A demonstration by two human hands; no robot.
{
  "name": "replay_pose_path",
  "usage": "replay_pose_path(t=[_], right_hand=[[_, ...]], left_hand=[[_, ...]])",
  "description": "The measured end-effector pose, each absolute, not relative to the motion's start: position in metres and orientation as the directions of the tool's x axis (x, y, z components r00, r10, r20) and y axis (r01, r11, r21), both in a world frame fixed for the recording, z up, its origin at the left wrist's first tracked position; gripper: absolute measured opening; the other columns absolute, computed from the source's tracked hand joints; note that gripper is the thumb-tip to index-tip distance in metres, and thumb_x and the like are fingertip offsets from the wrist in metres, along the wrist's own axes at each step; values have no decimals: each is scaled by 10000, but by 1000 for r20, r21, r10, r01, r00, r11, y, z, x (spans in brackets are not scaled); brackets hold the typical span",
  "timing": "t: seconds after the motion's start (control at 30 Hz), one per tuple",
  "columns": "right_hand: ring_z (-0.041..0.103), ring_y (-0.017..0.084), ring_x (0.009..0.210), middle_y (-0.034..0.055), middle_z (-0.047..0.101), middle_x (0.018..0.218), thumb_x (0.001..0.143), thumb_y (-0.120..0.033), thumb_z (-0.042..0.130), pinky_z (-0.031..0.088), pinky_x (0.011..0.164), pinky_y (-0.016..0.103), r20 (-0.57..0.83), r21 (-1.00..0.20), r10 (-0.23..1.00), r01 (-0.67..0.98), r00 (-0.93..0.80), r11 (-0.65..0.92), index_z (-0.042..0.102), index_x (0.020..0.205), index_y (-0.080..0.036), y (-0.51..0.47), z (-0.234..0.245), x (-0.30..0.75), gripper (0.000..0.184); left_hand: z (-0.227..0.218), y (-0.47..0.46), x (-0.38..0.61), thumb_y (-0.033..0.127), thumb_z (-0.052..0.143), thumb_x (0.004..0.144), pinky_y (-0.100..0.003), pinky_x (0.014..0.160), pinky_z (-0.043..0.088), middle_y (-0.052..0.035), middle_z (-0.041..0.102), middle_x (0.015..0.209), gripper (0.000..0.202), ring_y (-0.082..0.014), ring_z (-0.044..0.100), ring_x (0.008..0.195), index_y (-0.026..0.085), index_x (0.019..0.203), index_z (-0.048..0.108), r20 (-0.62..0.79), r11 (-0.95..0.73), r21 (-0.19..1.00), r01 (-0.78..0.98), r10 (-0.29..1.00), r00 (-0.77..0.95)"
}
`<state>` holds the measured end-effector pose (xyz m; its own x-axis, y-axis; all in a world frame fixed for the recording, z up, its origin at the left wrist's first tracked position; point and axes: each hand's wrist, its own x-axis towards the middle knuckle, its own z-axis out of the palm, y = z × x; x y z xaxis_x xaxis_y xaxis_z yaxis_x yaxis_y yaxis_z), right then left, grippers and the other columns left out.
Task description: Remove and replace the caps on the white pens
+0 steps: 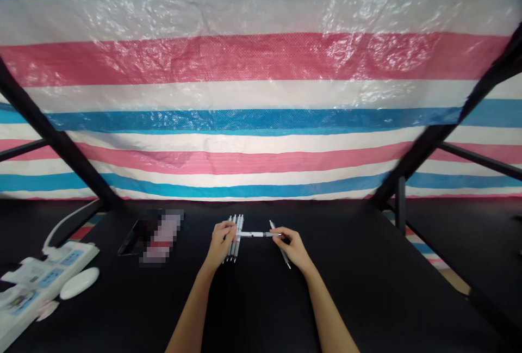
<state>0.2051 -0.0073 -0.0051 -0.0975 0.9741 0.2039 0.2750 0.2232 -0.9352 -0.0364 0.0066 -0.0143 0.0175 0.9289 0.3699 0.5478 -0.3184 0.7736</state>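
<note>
Across a black table (346, 288) below a striped tarp (261, 59), with a power strip (44, 282) at eight o'clock, the left hand (221, 243) grasps a side-by-side row of white pens (234, 239) at twelve o'clock, while the right hand (291, 247) pinches a crosswise pen (261, 234) and a slanted pen (283, 255).

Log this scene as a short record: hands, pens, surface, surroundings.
left hand: grips a side-by-side bundle of slim grey pens
right hand: fingers at the end of a crosswise pen, over a tilted pen
crosswise pen: spans the gap between the hands
surface: black tabletop
left of hands: white power strip, white computer mouse, black device, partly pixelated
backdrop: blue, white and pink striped tarpaulin, black metal bars
</note>
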Motion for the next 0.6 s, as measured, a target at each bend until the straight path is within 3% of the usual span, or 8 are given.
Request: replay_pose_path(t=[0.6], right_hand=[[568, 173, 649, 56, 692, 802, 737, -395, 601, 454, 638, 297, 195, -939, 978, 272, -75, 208, 713, 889, -182, -7, -7, 207, 285]], left_hand=[[-18, 8, -37, 375, 522, 784, -389, 844, 417, -71, 655, 927, 277, -231, 541, 901, 221, 605, 667, 411, -347, 724, 597, 911, 31]])
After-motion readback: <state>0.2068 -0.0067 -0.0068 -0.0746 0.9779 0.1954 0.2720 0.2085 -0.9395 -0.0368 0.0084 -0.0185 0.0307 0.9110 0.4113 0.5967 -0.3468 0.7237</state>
